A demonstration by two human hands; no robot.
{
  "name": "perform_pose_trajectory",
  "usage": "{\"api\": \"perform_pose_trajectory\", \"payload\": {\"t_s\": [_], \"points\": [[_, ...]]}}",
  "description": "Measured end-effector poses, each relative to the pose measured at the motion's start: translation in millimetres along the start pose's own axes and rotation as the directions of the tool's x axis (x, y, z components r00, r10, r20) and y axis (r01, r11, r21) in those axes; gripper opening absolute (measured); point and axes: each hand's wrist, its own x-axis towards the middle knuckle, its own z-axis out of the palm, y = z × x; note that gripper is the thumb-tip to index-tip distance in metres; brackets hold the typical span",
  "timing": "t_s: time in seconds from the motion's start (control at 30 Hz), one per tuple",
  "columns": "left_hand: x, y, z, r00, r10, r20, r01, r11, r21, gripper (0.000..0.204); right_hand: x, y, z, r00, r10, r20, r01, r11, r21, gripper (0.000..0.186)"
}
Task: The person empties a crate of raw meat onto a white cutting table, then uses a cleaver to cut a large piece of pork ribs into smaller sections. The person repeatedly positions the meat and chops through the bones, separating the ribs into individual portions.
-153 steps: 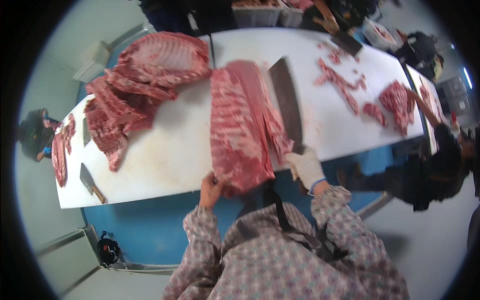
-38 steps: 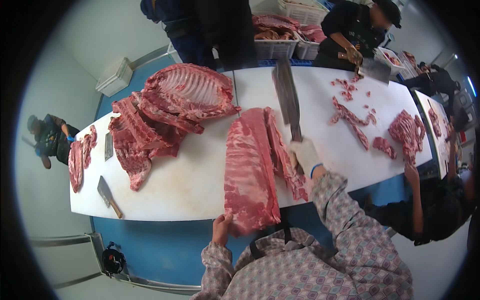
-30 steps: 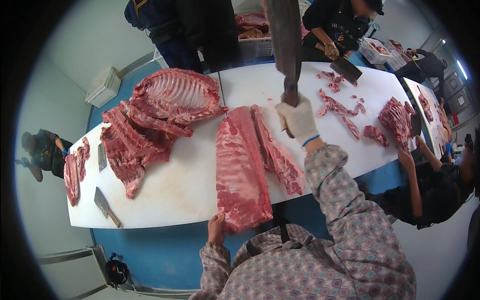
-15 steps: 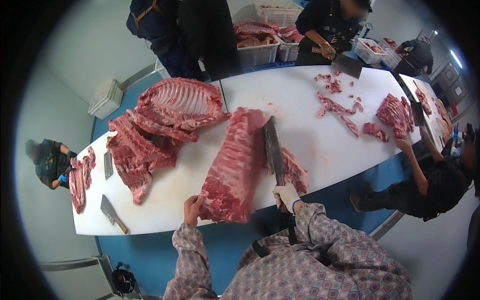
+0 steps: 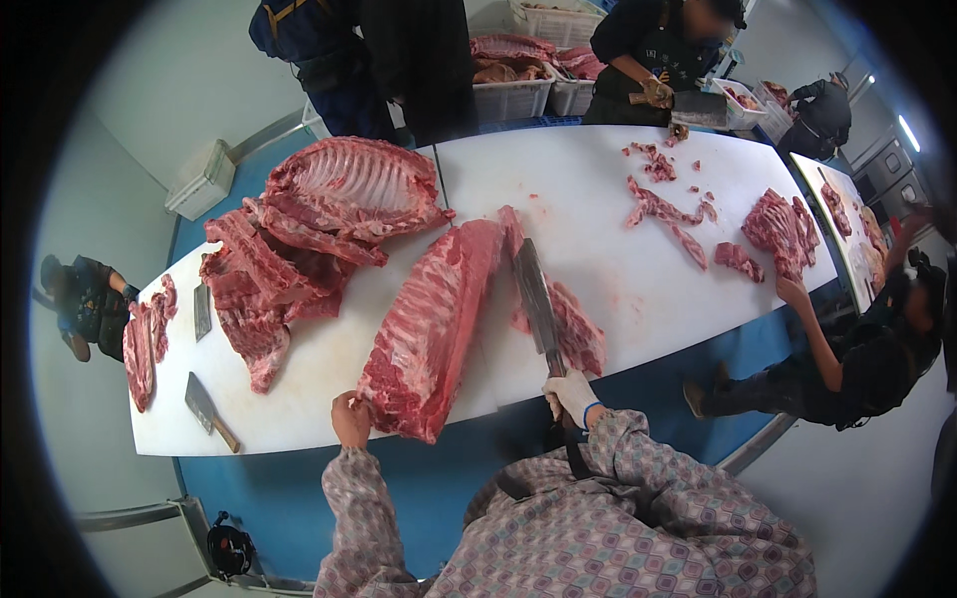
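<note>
A large slab of raw ribbed meat (image 5: 429,319) lies slantwise on the white table, its near end over the front edge. My bare left hand (image 5: 351,420) is closed on the slab's near left corner. In a white glove, my right hand (image 5: 572,397) grips the handle of a cleaver (image 5: 538,299), whose dark blade points away from me, to the right of the slab. A long cut strip of meat (image 5: 578,334) lies along and partly beneath the blade. A gap of white table shows between slab and blade.
Rib sections (image 5: 344,194) are piled at the left, with another cleaver (image 5: 204,404) lying nearer me. Meat scraps (image 5: 658,204) are scattered across the right. Co-workers stand around the table (image 5: 478,179); one across from me holds a cleaver (image 5: 698,110). Crates of meat (image 5: 513,100) stand behind.
My left hand has shifted left with the slab, which now lies apart from the strip at the cleaver. The cleaver has moved slightly left. The co-worker across has raised and levelled their cleaver.
</note>
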Motion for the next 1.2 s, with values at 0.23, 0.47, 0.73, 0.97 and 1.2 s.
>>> {"api": "perform_pose_trajectory", "payload": {"t_s": [0.23,0.47,0.73,0.97,1.2], "points": [[-70.4,125.1,23.3,0.910,0.380,-0.165,-0.381,0.924,0.022,0.036,-16.8,-24.7,-50.1,0.994,0.036,0.100,-0.049,0.990,0.129,0.019],[-101.9,241.2,96.5,0.838,0.545,0.021,-0.539,0.834,-0.121,0.039,-33.2,-34.3,-168.4,0.904,-0.386,-0.185,0.216,0.785,-0.581,0.019],[-95.5,325.0,214.0,0.861,0.446,0.245,-0.440,0.894,-0.082,0.051,-5.4,10.7,-275.1,0.754,-0.494,-0.434,-0.125,0.541,-0.832,0.031],[15.3,344.8,281.7,0.914,0.386,0.122,-0.391,0.920,0.021,0.054,17.0,10.8,-324.4,0.843,-0.464,-0.272,0.004,0.512,-0.859,0.036],[84.2,384.0,333.9,0.991,0.120,0.059,-0.130,0.961,0.243,0.069,28.2,4.0,-331.3,0.872,-0.433,-0.231,0.012,0.489,-0.872,0.032]]}}
